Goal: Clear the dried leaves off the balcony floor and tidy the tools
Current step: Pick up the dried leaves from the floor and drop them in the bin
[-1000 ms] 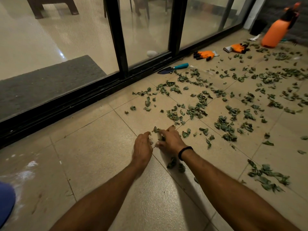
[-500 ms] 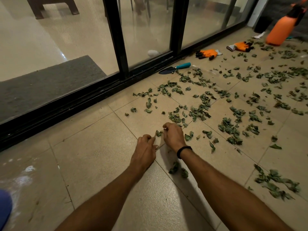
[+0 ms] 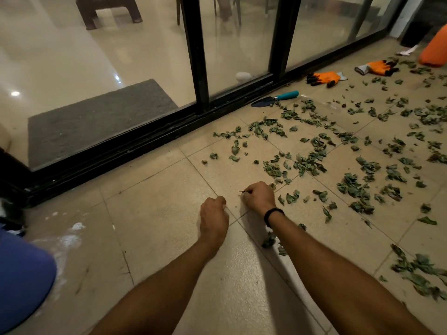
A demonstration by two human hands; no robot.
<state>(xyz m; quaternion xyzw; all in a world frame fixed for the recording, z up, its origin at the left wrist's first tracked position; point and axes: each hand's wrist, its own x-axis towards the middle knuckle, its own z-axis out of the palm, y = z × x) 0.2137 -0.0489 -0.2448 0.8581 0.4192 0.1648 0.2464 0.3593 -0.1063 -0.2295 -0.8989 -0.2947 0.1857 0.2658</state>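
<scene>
Head view: the right hand point(image 3: 258, 196) is low, its fingers pinching a scrap of the crumpled dried green leaves point(image 3: 312, 163) strewn across the beige tiled floor point(image 3: 150, 213). The left hand point(image 3: 214, 215) is fisted beside it, probably hoarding pickings, though I cannot tell. The teal-handled trowel point(image 3: 275, 99) lies by the door track.

Both forearms reach away, side by side. The left hand point(image 3: 214, 217) lies knuckles-up with fingers curled under. The right hand point(image 3: 259, 196), just farther and to its right, pinches a leaf scrap point(image 3: 242, 191) in curled fingers.

Floor point(image 3: 154, 221) left looks bare; dried leaves point(image 3: 312, 163) clutter right; door frame point(image 3: 135, 146) ahead.
</scene>
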